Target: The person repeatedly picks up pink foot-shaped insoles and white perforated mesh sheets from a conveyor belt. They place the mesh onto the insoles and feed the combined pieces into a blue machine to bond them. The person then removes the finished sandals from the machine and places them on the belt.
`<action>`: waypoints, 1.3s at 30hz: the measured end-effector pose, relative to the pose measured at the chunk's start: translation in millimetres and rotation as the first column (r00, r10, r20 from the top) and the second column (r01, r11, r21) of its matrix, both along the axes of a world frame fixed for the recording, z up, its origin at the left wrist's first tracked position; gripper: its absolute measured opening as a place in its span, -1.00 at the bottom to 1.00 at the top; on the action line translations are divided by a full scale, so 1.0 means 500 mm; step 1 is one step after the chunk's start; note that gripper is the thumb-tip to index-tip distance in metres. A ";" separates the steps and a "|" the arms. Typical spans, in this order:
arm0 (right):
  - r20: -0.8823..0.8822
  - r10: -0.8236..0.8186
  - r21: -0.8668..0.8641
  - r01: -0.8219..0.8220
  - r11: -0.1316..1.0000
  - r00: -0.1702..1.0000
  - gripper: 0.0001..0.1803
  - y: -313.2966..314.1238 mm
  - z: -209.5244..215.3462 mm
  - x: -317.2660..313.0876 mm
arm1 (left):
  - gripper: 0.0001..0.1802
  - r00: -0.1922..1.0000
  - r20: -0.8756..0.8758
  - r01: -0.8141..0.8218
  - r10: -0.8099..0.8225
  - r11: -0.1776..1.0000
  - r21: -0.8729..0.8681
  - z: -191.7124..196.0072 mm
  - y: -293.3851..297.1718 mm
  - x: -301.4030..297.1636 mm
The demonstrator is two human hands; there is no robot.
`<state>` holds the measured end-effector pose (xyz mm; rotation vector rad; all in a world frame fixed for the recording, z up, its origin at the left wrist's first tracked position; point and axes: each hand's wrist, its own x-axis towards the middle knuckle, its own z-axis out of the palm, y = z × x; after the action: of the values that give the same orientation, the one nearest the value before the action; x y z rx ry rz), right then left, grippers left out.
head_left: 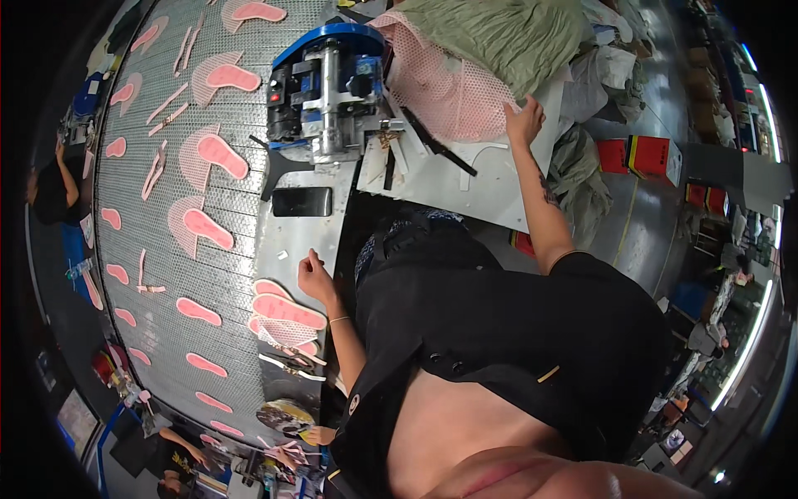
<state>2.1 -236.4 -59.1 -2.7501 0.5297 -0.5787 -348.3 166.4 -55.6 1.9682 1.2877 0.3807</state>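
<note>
My right hand [525,122] grips the near right edge of a pink mesh sheet [445,96], beside a crumpled green cloth [507,37] that covers part of the sheet. My left hand [316,279] is curled above the grey ledge, with nothing visible in its fingers. Just below it lies a small pile of pink insoles [291,309], with a piece of white-pink mesh [287,333] on top. A dark phone [302,202] lies on the ledge above my left hand, and a small white scrap [283,254] is near its fingertips.
On the left, a wide metal-mesh conveyor [166,258] carries pink insoles, mesh pieces and strips. A blue-rimmed machine [328,96] stands between it and the grey table [432,185]. Red-yellow boxes [654,158] are on the floor at right. Other people work at lower left.
</note>
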 end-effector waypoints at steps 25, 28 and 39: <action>-0.492 0.149 0.051 -0.142 0.989 0.858 -0.48 -0.203 -0.049 -0.004 | -0.69 0.773 0.250 0.634 -0.583 0.699 -0.331 0.048 -0.198 0.197; -0.258 0.293 0.182 -0.251 0.951 0.921 -0.69 -0.185 0.054 -0.035 | -0.70 0.775 0.243 0.629 -0.583 0.682 -0.373 0.051 -0.182 0.191; 0.010 0.933 0.868 -0.465 0.171 0.361 -0.83 0.101 0.326 -0.199 | -0.45 0.596 0.699 0.765 -0.396 0.545 -0.343 0.163 -0.219 0.298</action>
<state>-97.3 -185.7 103.8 -1.8168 -0.5079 0.6396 -199.1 57.1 25.8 1.4220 0.2032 0.1061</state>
